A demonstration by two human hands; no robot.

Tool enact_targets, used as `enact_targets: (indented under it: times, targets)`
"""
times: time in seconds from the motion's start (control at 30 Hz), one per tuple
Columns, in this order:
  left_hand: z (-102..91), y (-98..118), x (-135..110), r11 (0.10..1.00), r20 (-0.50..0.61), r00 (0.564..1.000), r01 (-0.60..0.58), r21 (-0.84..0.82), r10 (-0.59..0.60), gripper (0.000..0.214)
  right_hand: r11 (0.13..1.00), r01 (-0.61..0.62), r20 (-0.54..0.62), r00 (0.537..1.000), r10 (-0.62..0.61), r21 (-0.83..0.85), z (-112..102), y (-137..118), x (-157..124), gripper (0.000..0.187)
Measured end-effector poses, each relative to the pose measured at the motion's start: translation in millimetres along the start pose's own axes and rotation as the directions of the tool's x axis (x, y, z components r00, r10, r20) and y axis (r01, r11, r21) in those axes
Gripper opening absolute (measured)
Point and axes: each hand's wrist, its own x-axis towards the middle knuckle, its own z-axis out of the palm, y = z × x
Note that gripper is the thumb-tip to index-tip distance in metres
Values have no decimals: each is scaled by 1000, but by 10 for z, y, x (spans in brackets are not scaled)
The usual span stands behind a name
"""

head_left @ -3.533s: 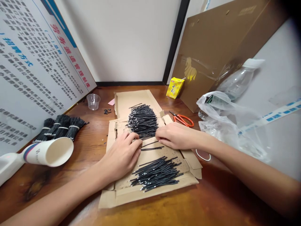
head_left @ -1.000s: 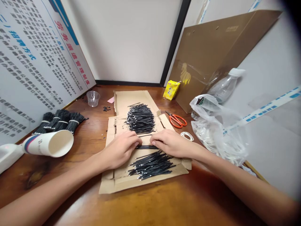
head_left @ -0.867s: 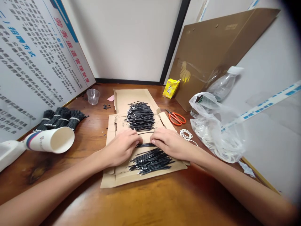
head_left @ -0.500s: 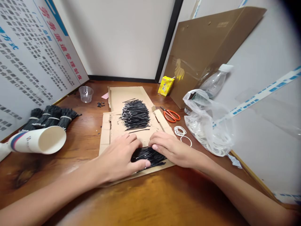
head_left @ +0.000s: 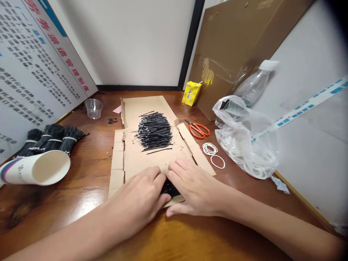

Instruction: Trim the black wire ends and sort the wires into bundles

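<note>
Near the front edge of a flattened cardboard sheet (head_left: pixel 141 163), my two hands close round a bunch of short black wires (head_left: pixel 170 188). My left hand (head_left: pixel 145 192) grips the bunch from the left, its fingers curled over the far side and thumb at the near side. My right hand (head_left: pixel 191 186) wraps it from the right, with the thumb low at the cardboard's near edge. Most of the bunch is hidden under the hands. Behind them, a loose pile of similar black wires (head_left: pixel 154 130) lies crosswise on the cardboard.
At left stand banded black bundles (head_left: pixel 67 142), a tipped paper cup (head_left: pixel 29 168) and a clear plastic tub (head_left: pixel 94 110). At right lie orange-handled scissors (head_left: pixel 199 130), white rubber bands (head_left: pixel 210 149), and a plastic bag (head_left: pixel 244 145). A yellow drink carton (head_left: pixel 191 93) stands behind.
Both hands have closed in round the bunch, covering more of it. My right thumb has moved from on top of the wires down to their near side. The camera view has shifted slightly.
</note>
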Motion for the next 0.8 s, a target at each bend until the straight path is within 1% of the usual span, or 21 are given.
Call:
enact_targets:
  times: [0.1,0.23,0.37,0.5,0.63,0.73,0.8]
  targets:
    - [69,-2,-20,999,-31,999,-37,38,38,11,1000,21,20,1000,-21,-2,32,-23,-1,57]
    - [117,-4,-42,997,-69,995,-69,22,70,14,1000,1,73,997,0,-17,31,-44,-14,53]
    - [100,15,-43,998,-51,998,-47,-41,45,18,999,-22,183,983,27,-29,-14,-60,-1,50]
    - [63,32,-36,993,-33,999,-6,-119,2,19,995,7,262,965,18,-95,-79,-81,20,50]
    - [29,36,-37,981,2,1000,-6,-193,6,15,990,30,297,955,12,-138,-121,-88,29,48]
    - [9,32,-32,971,-12,1000,-26,-236,23,15,992,35,311,950,6,-125,-134,-64,30,51]
    - [3,25,-27,966,-25,999,-42,-253,37,14,994,38,299,954,-6,-103,-131,-46,24,54]
